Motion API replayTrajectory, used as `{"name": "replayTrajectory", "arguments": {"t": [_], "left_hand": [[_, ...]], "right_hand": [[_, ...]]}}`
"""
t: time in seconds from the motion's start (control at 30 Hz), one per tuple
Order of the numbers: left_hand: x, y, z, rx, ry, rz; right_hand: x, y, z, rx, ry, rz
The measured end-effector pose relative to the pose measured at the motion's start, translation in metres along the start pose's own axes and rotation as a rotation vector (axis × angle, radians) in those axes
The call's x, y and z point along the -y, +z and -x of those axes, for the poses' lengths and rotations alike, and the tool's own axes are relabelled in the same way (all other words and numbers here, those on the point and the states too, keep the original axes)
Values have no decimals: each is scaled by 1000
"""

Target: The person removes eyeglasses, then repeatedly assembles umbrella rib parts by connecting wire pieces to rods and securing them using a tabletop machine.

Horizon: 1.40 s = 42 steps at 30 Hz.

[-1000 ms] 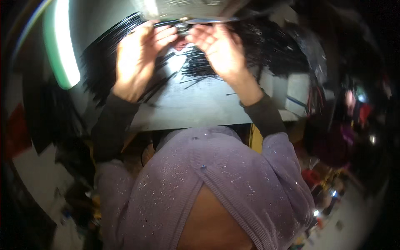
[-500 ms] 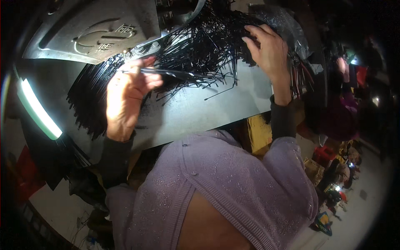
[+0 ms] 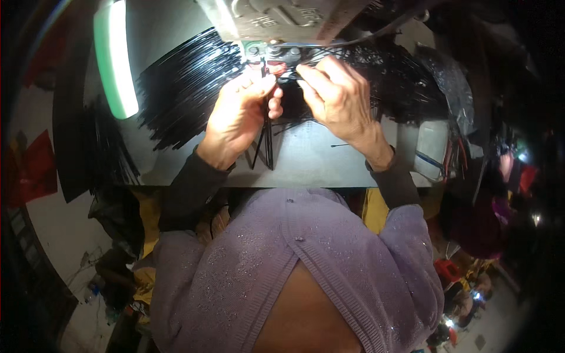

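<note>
My left hand [image 3: 235, 117] is closed, pinching a few thin black wires [image 3: 269, 141] between thumb and fingers. Their upper ends stand just below the bolted metal block [image 3: 273, 52] of a machine, and the lower ends hang toward the table's front edge. To the right of it, my right hand [image 3: 341, 97] has its fingers curled and the thumb drawn close to the forefinger. Whatever those fingertips hold, if anything, is too small to make out. Something red [image 3: 273, 66] shows under the block between the hands.
Piles of black wires lie on the left [image 3: 188, 88] and right [image 3: 406, 82] of the grey table [image 3: 318, 167]. The cast metal machine [image 3: 294, 23] overhangs its back. A lit green-backed lamp [image 3: 116, 65] stands at left. Clear plastic [image 3: 456, 82] lies at right.
The view has turned, bringing the machine to the middle. The wires in my left hand have swung from lying sideways to upright. My right hand has come from the right pile toward the left hand.
</note>
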State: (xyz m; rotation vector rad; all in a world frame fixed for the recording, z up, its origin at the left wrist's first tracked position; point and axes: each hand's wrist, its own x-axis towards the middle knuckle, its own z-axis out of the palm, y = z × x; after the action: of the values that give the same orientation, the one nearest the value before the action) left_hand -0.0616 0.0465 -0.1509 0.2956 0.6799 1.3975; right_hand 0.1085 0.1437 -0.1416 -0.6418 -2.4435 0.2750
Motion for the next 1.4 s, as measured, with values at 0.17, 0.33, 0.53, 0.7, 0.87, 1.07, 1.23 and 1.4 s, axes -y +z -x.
{"name": "replayTrajectory", "arguments": {"t": [0.17, 0.33, 0.53, 0.7, 0.87, 1.07, 1.23, 1.4], "left_hand": [[-6, -2, 0, -98, 48, 32], [5, -11, -5, -144, 196, -173], [6, -14, -14, -197, 396, -414], [6, -16, -15, -169, 446, -448], [4, -19, -15, -157, 429, -501], [2, -20, -17, -140, 413, -549], [-2, -18, -18, -137, 403, -557], [-8, -14, -27, -101, 483, -677]], "right_hand": [[13, 13, -8, 65, 101, -239], [19, 20, -13, 179, 523, -593], [18, 24, -16, 227, 678, -811], [16, 29, -18, 238, 623, -802], [14, 29, -21, 245, 633, -862], [11, 33, -22, 253, 654, -908], [8, 33, -21, 275, 712, -1076], [4, 37, -21, 220, 797, -1330]]}}
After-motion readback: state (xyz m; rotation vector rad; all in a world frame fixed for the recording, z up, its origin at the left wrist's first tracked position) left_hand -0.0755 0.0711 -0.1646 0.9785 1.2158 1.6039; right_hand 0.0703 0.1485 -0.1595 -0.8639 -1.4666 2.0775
